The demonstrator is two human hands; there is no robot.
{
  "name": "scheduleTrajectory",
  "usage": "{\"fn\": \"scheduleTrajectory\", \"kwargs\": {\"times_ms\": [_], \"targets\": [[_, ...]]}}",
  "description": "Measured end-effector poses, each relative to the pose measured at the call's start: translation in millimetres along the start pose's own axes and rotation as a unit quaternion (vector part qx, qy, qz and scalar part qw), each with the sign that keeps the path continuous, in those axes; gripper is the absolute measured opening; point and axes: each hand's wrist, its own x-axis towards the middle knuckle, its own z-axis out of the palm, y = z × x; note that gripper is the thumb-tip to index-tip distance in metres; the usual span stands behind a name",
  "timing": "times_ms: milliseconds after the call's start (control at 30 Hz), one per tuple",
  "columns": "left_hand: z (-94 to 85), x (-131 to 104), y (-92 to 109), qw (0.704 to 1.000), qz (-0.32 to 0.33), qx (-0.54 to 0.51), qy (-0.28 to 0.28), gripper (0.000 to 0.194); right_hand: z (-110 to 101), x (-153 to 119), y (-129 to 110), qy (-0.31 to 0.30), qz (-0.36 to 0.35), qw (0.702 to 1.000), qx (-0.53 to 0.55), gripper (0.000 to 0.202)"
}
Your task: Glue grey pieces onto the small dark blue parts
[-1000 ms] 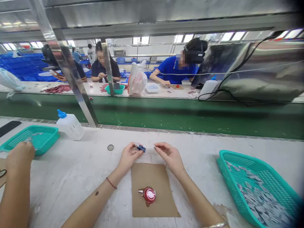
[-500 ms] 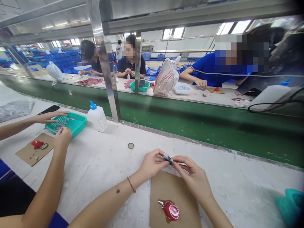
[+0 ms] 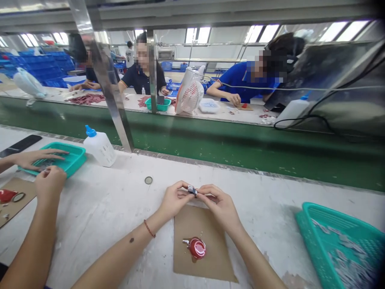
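Observation:
Between my two hands is a small grey and dark-blue piece, too small to name more exactly. My left hand pinches its left side between thumb and fingers. From the right, my right hand pinches the other side, so the fingertips almost meet. Below them a brown cardboard sheet lies on the white table. On the cardboard sits a glossy red round thing with a shiny rim, a small pale piece at its left and a wet brown stain around it.
A green basket with many small grey pieces stands at the right. A bottle cap and a white bottle with blue cap are at the left. A co-worker's hand is by another green basket. A metal post rises beyond.
The view has turned right, so the right-hand basket shows more fully. Both my hands keep their pinch on the small piece. The neighbour's hands stay at their basket.

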Motion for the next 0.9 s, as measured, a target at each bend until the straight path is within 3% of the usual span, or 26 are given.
{"fn": "scheduleTrajectory", "kwargs": {"times_ms": [200,433,533,700,900], "targets": [[3.2,-8,12,0.996,0.063,0.058,-0.021,0.017,-4,-5,-12,-0.089,0.139,0.961,0.221,0.031],[6.5,-17,13,0.993,0.091,0.076,-0.025,0.014,12,-17,-21,-0.126,0.129,0.950,0.254,0.034],[9.1,-21,12,0.993,0.092,0.067,-0.009,0.015,18,-19,-22,-0.106,0.121,0.947,0.276,0.035],[13.2,-25,13,0.996,0.069,0.047,0.009,0.019,21,-21,-27,-0.076,0.108,0.954,0.268,0.035],[13.5,-25,15,0.998,0.036,-0.033,-0.026,0.025,24,-23,-28,-0.088,0.143,0.933,0.317,0.039]]}}
